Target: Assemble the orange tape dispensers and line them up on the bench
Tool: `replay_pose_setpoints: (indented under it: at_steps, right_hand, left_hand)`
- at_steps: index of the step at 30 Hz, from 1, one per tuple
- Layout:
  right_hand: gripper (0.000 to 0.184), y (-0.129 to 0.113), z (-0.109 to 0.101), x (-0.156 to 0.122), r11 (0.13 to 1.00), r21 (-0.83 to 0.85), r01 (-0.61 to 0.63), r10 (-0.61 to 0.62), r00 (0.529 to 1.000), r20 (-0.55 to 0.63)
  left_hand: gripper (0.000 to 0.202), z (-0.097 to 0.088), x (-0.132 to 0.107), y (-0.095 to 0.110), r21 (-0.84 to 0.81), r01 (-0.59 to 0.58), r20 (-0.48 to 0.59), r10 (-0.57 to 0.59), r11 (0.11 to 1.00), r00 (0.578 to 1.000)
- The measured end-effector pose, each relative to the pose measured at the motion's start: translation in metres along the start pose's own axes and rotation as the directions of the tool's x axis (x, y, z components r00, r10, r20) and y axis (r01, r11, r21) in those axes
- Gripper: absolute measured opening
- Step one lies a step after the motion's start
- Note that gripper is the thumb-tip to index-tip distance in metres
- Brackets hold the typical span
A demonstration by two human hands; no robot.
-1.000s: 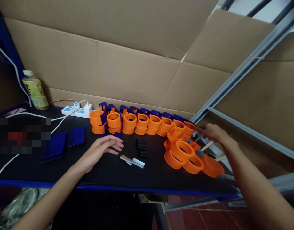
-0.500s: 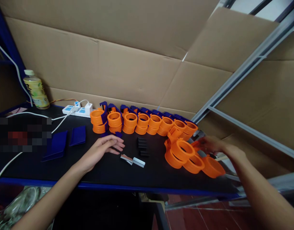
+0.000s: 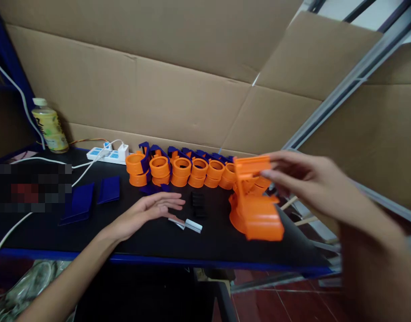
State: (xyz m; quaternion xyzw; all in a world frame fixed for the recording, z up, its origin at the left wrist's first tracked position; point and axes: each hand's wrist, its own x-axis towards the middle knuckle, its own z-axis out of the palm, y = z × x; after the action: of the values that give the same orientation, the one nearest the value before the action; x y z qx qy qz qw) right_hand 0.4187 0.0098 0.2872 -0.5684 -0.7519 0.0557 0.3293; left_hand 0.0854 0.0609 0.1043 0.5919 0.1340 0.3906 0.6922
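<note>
My right hand [image 3: 302,179] pinches the flat upper end of an orange plastic ring holder [image 3: 264,219], which hangs tilted over the right part of the table. Another orange ring part [image 3: 236,217] stands partly hidden behind it. My left hand [image 3: 150,212] hovers open, fingers stretched, just left of two small silvery pieces [image 3: 193,226] and below a short row of black pieces [image 3: 198,204]. At the back, a row of stacked orange rings with dark blue brackets [image 3: 181,171] runs along the cardboard; its right end is covered by the held holder and my right hand.
Dark blue flat plates [image 3: 80,201] lie left on the black table [image 3: 151,243]. Behind them are a white power strip [image 3: 106,155] with cables and a yellow-labelled bottle [image 3: 50,127]. Cardboard [image 3: 175,98] walls the back; a metal frame [image 3: 353,85] rises at the right.
My right hand has lifted the orange ring holder from the table's right edge and moved it left, turning it. My left hand has shifted slightly right, its fingers straighter.
</note>
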Motion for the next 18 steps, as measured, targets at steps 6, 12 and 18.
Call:
replay_pose_setpoints:
  at_steps: [6, 12, 18]
  right_hand:
    - [0.030, -0.042, 0.134, 0.005, 0.913, 0.405, 0.042, -0.146, 0.962, 0.229]
    - [0.041, -0.031, 0.168, 0.012, 0.969, 0.211, 0.129, -0.171, 0.966, 0.194]
    - [0.025, -0.013, 0.185, -0.021, 0.924, -0.230, 0.304, -0.131, 0.820, 0.557]
  left_hand:
    - [0.058, 0.007, -0.002, -0.003, -0.107, -0.111, 0.027, 0.114, 0.988, 0.993]
    - [0.041, -0.001, 0.004, 0.008, -0.210, -0.110, -0.462, 0.001, 0.971, 0.887]
    - [0.046, -0.015, 0.000, 0.023, -0.238, -0.147, -0.576, -0.018, 0.960, 0.817]
